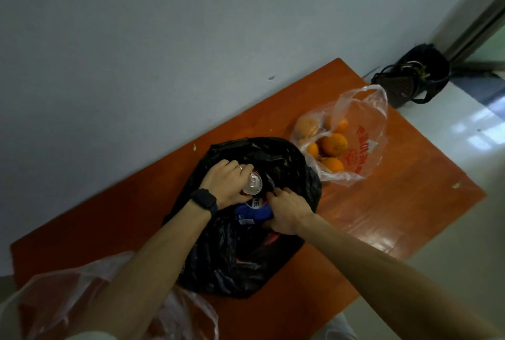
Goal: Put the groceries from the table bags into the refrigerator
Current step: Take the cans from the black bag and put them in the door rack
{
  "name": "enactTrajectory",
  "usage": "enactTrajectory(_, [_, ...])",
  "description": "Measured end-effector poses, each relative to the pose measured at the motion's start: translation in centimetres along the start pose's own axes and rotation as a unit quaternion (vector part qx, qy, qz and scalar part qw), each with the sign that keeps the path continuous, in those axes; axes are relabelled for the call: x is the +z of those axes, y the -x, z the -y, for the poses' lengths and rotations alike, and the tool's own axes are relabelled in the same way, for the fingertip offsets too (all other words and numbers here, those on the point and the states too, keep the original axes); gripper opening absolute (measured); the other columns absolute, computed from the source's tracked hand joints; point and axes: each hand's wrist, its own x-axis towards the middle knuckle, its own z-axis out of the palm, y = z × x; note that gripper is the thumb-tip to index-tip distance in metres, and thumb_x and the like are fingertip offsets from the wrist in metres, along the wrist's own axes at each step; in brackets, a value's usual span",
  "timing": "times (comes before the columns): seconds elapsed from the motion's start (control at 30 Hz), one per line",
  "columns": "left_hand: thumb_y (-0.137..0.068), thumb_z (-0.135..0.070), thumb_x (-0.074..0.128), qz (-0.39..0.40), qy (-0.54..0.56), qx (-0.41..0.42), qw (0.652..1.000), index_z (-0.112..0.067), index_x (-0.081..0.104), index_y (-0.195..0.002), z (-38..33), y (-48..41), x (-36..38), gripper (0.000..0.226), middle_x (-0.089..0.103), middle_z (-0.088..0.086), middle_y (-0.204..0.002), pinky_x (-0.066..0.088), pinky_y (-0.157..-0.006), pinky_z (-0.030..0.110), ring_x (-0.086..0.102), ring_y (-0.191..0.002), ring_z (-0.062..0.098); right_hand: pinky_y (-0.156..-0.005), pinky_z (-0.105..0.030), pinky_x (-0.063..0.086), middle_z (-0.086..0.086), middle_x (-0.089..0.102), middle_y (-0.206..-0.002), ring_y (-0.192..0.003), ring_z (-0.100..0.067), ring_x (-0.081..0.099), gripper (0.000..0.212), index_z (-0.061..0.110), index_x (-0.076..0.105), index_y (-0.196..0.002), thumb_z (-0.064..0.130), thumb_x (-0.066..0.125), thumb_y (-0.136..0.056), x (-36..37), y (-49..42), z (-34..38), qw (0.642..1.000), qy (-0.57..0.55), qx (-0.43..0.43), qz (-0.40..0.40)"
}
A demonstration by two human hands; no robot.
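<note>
Head view: the counter [410,203] is topped by a black bag [246,263]. Right of it, oranges [334,144] are kept in a clear bag [366,126]. In its mouth, a blue can [255,211] is clasped by the right grip [287,211], a silver-topped can [252,183] by the left grip [226,181].

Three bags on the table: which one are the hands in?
The black bag, mid-table: left hand grips a silver-topped can, right hand a blue can inside it. The bag of oranges and the near bag are clear.
</note>
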Motion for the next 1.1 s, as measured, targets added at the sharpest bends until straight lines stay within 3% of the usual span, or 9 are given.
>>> enactTrajectory(0.17, [-0.069, -0.066, 0.073, -0.041, 0.285, -0.227, 0.930, -0.036, 0.057, -0.123, -0.8, 3.7, -4.4, 0.064, 0.069, -0.008, -0.109, 0.052, -0.079, 0.031, 0.063, -0.101, 0.016, -0.095, -0.036, 0.046, -0.005, 0.053, -0.127, -0.114, -0.028, 0.056, 0.081, 0.018, 0.044, -0.141, 0.060, 0.071, -0.077, -1.5, 5.3, -1.5, 0.994, -0.091, 0.018, -0.058])
enactTrajectory(0.27, [-0.064, -0.067, 0.077, -0.125, 0.367, -0.260, 0.884, -0.038, 0.062, -0.115, -1.2, 4.8, -6.6, 0.060, 0.072, -0.015, -0.106, 0.054, -0.081, 0.028, 0.066, -0.097, 0.009, -0.087, -0.027, 0.045, 0.000, 0.055, -0.125, -0.107, -0.017, 0.057, 0.087, 0.017, 0.043, -0.143, 0.060, 0.075, -0.074, -2.3, 9.1, -3.1, 0.979, -0.172, 0.023, -0.103])
enactTrajectory(0.33, [-0.064, -0.063, 0.080, -0.165, 0.400, -0.253, 0.865, -0.036, 0.066, -0.113, -1.9, 5.0, -8.3, 0.058, 0.072, -0.017, -0.105, 0.053, -0.084, 0.025, 0.065, -0.096, 0.004, -0.078, -0.022, 0.046, 0.010, 0.060, -0.114, -0.094, -0.006, 0.059, 0.074, 0.025, 0.051, -0.133, 0.056, 0.080, -0.072, -2.5, 11.6, -4.1, 0.958, -0.252, 0.011, -0.138])
enactTrajectory(0.47, [-0.064, -0.058, 0.083, -0.188, 0.440, -0.218, 0.851, -0.039, 0.066, -0.109, -4.8, 4.1, -11.4, 0.052, 0.069, -0.022, -0.100, 0.049, -0.085, 0.020, 0.062, -0.093, -0.003, -0.081, -0.025, 0.056, 0.015, 0.059, -0.117, -0.100, -0.005, 0.063, 0.069, 0.035, 0.047, -0.127, 0.052, 0.082, -0.069, -2.3, 16.5, -6.0, 0.909, -0.382, 0.039, -0.163])
enactTrajectory(0.63, [-0.061, -0.070, 0.078, -0.166, 0.445, -0.133, 0.870, -0.041, 0.065, -0.111, -10.6, 1.1, -14.6, 0.059, 0.069, -0.021, -0.103, 0.052, -0.084, 0.024, 0.062, -0.096, -0.003, -0.077, -0.021, 0.056, 0.012, 0.062, -0.114, -0.096, 0.000, 0.064, 0.063, 0.038, 0.049, -0.117, 0.047, 0.086, -0.067, -1.4, 22.7, -9.3, 0.867, -0.426, 0.084, -0.244])
enactTrajectory(0.73, [-0.062, -0.064, 0.081, -0.153, 0.450, -0.071, 0.877, -0.037, 0.063, -0.120, -15.7, -1.5, -16.7, 0.066, 0.065, -0.018, -0.109, 0.049, -0.087, 0.020, 0.060, -0.100, 0.000, -0.070, -0.016, 0.054, 0.011, 0.061, -0.111, -0.095, -0.006, 0.065, 0.060, 0.037, 0.050, -0.114, 0.037, 0.088, -0.068, -1.5, 27.7, -11.9, 0.840, -0.436, 0.112, -0.303])
enactTrajectory(0.9, [-0.063, -0.067, 0.077, -0.124, 0.461, 0.043, 0.878, -0.036, 0.059, -0.124, -27.2, -6.8, -20.2, 0.071, 0.062, -0.016, -0.116, 0.050, -0.091, 0.020, 0.057, -0.106, 0.001, -0.073, -0.023, 0.057, 0.012, 0.060, -0.110, -0.099, -0.010, 0.062, 0.069, 0.035, 0.055, -0.111, 0.040, 0.095, -0.054, -0.6, 36.8, -18.3, 0.771, -0.446, 0.162, -0.425])
enactTrajectory(1.03, [-0.068, -0.048, 0.086, -0.084, 0.475, 0.120, 0.868, -0.035, 0.057, -0.122, -39.8, -9.7, -23.1, 0.062, 0.059, -0.013, -0.114, 0.045, -0.082, 0.006, 0.057, -0.103, 0.003, -0.080, -0.026, 0.054, 0.017, 0.057, -0.109, -0.102, -0.006, 0.059, 0.069, 0.038, 0.059, -0.110, 0.043, 0.090, -0.049, 1.3, 45.7, -24.6, 0.711, -0.434, 0.202, -0.515])
enactTrajectory(1.1, [-0.069, -0.043, 0.087, -0.068, 0.472, 0.166, 0.863, -0.035, 0.056, -0.118, -46.7, -10.9, -24.4, 0.058, 0.059, -0.013, -0.111, 0.046, -0.084, 0.008, 0.058, -0.102, 0.004, -0.083, -0.028, 0.053, 0.018, 0.058, -0.110, -0.104, -0.006, 0.058, 0.068, 0.043, 0.057, -0.109, 0.044, 0.089, -0.049, 2.3, 50.5, -27.6, 0.682, -0.422, 0.220, -0.555])
